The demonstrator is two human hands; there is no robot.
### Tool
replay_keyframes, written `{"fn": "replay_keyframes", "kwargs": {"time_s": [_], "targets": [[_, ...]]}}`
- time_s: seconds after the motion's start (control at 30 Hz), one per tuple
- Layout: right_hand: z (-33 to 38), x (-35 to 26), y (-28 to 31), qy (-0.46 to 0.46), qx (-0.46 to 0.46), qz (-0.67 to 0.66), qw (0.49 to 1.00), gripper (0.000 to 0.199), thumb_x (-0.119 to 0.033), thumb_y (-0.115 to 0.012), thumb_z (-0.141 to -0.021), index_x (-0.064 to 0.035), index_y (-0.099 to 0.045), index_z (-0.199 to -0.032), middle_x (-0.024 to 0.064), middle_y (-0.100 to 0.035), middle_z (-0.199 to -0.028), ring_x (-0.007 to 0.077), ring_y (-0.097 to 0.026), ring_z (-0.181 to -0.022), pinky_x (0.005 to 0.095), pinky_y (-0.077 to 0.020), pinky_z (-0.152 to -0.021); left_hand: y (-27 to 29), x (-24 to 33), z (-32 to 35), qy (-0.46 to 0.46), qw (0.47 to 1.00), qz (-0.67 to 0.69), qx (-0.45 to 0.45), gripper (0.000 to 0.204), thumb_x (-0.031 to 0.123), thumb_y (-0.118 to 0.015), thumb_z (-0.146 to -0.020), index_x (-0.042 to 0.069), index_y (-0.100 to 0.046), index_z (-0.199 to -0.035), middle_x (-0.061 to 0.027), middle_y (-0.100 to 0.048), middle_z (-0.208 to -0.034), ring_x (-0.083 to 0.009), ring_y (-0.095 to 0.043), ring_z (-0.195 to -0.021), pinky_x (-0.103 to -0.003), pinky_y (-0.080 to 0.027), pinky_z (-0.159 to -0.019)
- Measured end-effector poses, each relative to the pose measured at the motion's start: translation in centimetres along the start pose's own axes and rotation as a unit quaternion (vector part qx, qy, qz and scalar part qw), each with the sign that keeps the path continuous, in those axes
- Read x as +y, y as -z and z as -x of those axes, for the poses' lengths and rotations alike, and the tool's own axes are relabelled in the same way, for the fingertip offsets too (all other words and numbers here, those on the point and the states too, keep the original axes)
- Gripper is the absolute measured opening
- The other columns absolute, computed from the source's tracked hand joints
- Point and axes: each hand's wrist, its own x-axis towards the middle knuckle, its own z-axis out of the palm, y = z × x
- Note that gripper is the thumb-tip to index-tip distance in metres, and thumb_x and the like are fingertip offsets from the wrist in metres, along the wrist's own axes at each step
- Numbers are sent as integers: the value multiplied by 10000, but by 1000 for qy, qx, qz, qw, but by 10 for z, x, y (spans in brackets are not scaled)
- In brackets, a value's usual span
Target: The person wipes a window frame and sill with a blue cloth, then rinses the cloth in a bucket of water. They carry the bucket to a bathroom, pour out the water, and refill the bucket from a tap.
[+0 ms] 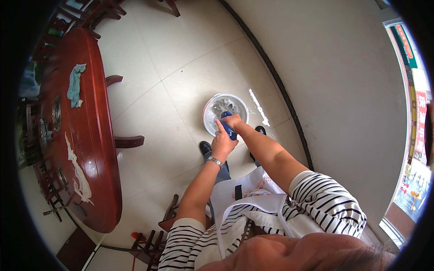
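A round white bucket [244, 105] stands on the floor in front of me, with foamy, greyish water inside. Over its near side I hold a dark blue elongated thing [229, 131]; much of it is hidden by my fingers, so I cannot tell whether it is a cloth or a bottle. My left hand [223, 142], with a metal watch on the wrist, is closed around its nearer part, one finger pointing up along it. My right hand [233, 121] is closed on it farther up, and a blue end sticks out beyond the fingers.
At left is a glossy red-brown wooden table [100, 149] with a teal cloth [75, 86] and a whitish cloth [80, 178] on it. Its curved legs [129, 142] reach out over the tiles. A pale wall [334, 86] rises at right. My shoes [205, 148] flank the bucket's near side.
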Motion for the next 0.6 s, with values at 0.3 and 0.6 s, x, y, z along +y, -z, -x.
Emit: {"fn": "replay_keyframes", "kwargs": {"time_s": [0.3,0.6], "targets": [[-11,-17,2,-215,140,-105,961,959,-436,-781,-649,110,-323,-1291,270,-553,-1218,325,-568,-1141,346,-469,-946,-22,2,-13,-58,994,-62,66,1049,277,-787,-700,-24,-104,-1438,-227,-545,-1031,-368,-626,-878,-406,-540,-725],[34,7,105,2,-113,-469,876,956,-683,-584,-778,-133,-227,-1474,266,-419,-1318,385,-503,-1169,492,-479,-918,59,31,42,50,592,783,-186,456,303,-518,-930,0,-487,-1269,-139,-615,-1146,-244,-624,-1001,-367,-508,-879]]}}
